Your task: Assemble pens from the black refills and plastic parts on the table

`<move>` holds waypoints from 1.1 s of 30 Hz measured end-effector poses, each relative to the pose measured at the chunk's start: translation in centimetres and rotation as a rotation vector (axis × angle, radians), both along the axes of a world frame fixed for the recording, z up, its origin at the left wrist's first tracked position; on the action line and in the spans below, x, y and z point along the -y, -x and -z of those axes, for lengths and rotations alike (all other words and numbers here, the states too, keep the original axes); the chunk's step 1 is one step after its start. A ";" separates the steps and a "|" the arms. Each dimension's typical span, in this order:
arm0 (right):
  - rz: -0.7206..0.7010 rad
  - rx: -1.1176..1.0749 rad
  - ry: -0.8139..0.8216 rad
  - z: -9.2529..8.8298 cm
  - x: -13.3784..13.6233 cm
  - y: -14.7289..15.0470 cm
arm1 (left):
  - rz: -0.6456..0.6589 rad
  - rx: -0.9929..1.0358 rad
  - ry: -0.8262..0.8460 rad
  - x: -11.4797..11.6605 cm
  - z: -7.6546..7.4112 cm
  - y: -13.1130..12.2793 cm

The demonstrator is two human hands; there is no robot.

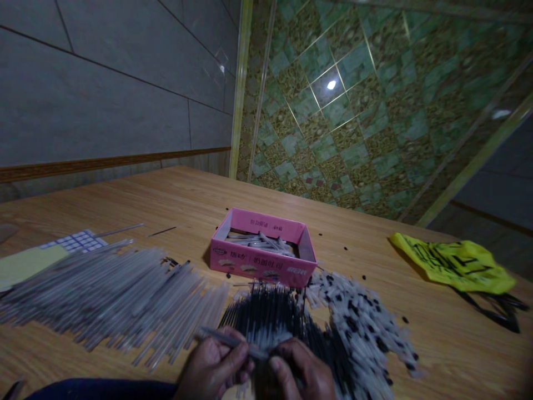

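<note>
Wooden tabletop (175, 191): we have clear tubes (104, 294) left, dark rods (266, 305) centre, white pieces (362, 322) right — parted, we judge, for quick reach.
Pink box (262, 269): beyond the rods, open-topped, with grey sticks (266, 243) inside; we cannot see its floor.
Left hand (220, 358): fingers clamped on a slim tube (227, 336), over the near rods, probably to steady it.
Right hand (302, 369): thumb and fingers together at the tube's right end — too blurred to tell what they pinch.
</note>
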State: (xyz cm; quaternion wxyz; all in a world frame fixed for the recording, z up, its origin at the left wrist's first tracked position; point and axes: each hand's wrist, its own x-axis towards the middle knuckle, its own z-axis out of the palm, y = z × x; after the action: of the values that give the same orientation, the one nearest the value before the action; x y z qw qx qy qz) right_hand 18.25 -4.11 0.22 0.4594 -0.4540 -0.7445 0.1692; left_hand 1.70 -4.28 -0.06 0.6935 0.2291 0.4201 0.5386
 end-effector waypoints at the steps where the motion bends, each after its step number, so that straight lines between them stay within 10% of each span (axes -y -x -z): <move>1: 0.002 0.033 0.008 0.2 0.0 0.0 | 0.006 -0.006 -0.014 0.0 0.1 0.0; 33: -0.059 0.277 0.109 0.6 0.0 -0.5 | -0.001 -0.060 0.000 0.1 0.5 -0.2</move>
State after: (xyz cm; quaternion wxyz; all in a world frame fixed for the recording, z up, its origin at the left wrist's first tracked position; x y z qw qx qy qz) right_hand 18.77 -4.06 -0.42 0.3218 -0.4750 -0.8035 0.1585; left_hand 1.94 -4.39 -0.56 0.6801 0.2449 0.4409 0.5320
